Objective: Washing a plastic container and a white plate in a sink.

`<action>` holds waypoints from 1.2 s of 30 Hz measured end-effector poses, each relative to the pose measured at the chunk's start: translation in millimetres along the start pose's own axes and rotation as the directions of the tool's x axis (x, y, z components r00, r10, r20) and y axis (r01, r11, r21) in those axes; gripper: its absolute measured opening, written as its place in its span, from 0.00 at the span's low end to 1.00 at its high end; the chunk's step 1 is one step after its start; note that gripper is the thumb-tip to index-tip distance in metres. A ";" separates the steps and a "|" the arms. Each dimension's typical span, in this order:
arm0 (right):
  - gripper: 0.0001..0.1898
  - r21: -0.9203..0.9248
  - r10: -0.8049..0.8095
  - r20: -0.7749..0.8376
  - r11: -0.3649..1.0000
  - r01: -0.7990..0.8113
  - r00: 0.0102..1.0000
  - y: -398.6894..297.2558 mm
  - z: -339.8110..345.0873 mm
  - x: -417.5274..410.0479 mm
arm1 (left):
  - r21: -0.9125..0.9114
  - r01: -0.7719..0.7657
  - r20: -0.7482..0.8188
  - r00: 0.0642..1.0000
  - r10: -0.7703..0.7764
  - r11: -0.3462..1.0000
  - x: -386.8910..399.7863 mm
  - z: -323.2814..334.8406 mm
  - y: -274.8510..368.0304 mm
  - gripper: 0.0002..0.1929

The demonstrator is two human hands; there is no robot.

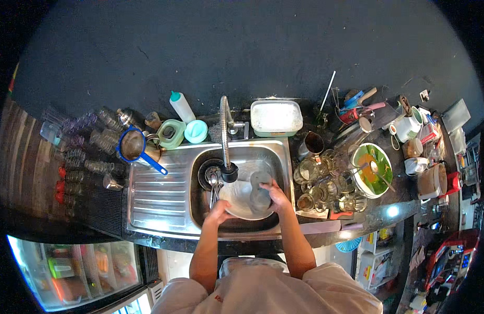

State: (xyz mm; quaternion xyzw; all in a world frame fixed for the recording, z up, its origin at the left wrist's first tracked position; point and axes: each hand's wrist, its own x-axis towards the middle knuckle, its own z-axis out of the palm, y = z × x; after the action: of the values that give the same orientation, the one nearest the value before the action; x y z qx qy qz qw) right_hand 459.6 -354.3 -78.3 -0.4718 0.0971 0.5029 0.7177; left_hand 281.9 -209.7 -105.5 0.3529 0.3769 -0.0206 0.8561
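Below me, my left hand (219, 212) grips the near left rim of a wide, round, pale dish (234, 198) in the stainless steel sink (283, 157). My right hand (277, 195) holds a grey, figure-eight-shaped sponge pad (261, 190) against the dish's right side. Its fingertips lie on the upper part of the pad. Just above the dish hangs the black-headed spout of a flexible metal faucet (225, 133). Several metal spoons (213, 180) and a dark round bowl (204, 167) sit at the sink's left, partly covered by the dish and the faucet.
Left of the basin is a ribbed drainboard (159, 196), with a blue-rimmed strainer (133, 145) at its back corner. Glass mugs (308, 170) crowd the right side, beside a bowl with food remains (377, 157). A knife with an orange handle (341, 215) lies near the counter's front edge.
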 end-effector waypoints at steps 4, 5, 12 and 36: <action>0.27 -0.527 -0.469 0.081 0.729 0.437 0.880 -34.3 16.6 29.5 | -0.296 0.026 0.101 0.995 0.005 0.955 -25.5 -27.4 9.2 0.32; 0.28 -0.608 -0.571 0.090 0.617 0.500 0.816 -50.8 29.2 33.7 | -0.306 0.016 0.088 0.996 0.012 0.952 -35.9 -25.9 12.4 0.32; 0.09 -0.657 0.062 0.143 0.752 0.048 0.988 -100.8 66.9 104.7 | -0.167 -0.157 -0.283 0.953 0.106 0.973 -62.1 -47.1 8.4 0.28; 0.20 -0.608 -0.258 0.372 -0.793 0.024 0.892 -227.3 105.3 161.7 | -0.020 -0.290 -0.399 0.880 0.258 0.957 -105.2 -56.7 36.1 0.32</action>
State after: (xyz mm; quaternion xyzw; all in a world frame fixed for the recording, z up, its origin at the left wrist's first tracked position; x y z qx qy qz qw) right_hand 686.1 -182.0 10.6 -0.8627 -0.4920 0.0574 -0.1016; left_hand 181.8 -171.7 -41.3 0.3653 0.4872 0.1868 0.7709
